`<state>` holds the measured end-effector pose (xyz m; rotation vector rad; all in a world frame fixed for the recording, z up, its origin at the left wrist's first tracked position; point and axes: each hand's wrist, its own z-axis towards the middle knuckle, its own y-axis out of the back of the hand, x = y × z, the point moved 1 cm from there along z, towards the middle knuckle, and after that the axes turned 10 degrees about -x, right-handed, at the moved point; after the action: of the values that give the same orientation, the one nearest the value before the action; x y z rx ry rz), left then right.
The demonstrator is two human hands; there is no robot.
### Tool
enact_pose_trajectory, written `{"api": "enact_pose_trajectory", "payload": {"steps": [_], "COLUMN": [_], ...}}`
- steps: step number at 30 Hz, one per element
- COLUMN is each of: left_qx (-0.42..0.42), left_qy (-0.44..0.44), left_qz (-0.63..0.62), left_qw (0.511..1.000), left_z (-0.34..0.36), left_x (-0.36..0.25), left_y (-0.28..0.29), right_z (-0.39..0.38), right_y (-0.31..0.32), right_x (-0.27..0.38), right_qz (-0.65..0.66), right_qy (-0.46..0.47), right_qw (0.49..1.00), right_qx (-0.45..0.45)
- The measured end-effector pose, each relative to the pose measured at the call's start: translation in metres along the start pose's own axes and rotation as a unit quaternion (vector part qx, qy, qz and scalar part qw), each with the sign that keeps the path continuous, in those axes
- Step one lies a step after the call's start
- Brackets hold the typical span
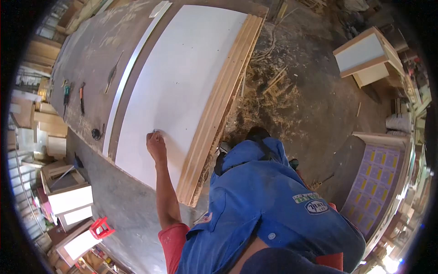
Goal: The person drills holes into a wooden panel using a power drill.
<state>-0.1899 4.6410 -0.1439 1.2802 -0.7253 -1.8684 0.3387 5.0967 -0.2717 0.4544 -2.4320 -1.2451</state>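
Observation:
My left hand (156, 144) reaches out over a large white panel (182, 73) on the workbench, near its lower left part. The fingers are curled and pinched together against the surface; a small pale thing seems to be at their tips, too small to name. Several small dark dots mark the panel. Along its right edge run long strips of light brown wood (219, 105). My right hand does not show; the blue work garment (269, 196) and my body fill the lower right.
A long white strip (130, 73) lies left of the panel. Farther left on the workbench (91, 55) are an orange-handled tool (82, 98), a green tool (66, 95) and a round black object (96, 134). Sawdust (273, 100) covers the floor; a red stool (101, 228) stands lower left.

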Motion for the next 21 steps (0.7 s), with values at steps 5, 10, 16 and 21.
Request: {"api": "enact_pose_trajectory", "payload": {"steps": [5,10,16,21], "left_qx": [0.033,0.04,-0.04,-0.02], "left_qy": [0.012,0.021,-0.018,-0.013], "left_qz": [0.036,0.048,0.055,0.013], "left_qw": [0.999,0.998,0.998,1.0], "left_z": [0.006,0.003,-0.007,-0.003], "left_x": [-0.029,-0.009,0.0,0.02], "left_y": [0.003,0.008,0.007,0.016], "right_z": [0.008,0.026,0.042,0.058], "right_y": [-0.006,-0.003,0.014,0.035], "right_x": [0.022,0.053,0.081,0.102], "right_qz": [0.033,0.052,0.048,0.034], "right_qy": [-0.013,-0.002,0.025,0.062], "right_qw": [0.999,0.998,0.998,0.997], "right_qx": [-0.021,-0.028,-0.023,-0.012]}}
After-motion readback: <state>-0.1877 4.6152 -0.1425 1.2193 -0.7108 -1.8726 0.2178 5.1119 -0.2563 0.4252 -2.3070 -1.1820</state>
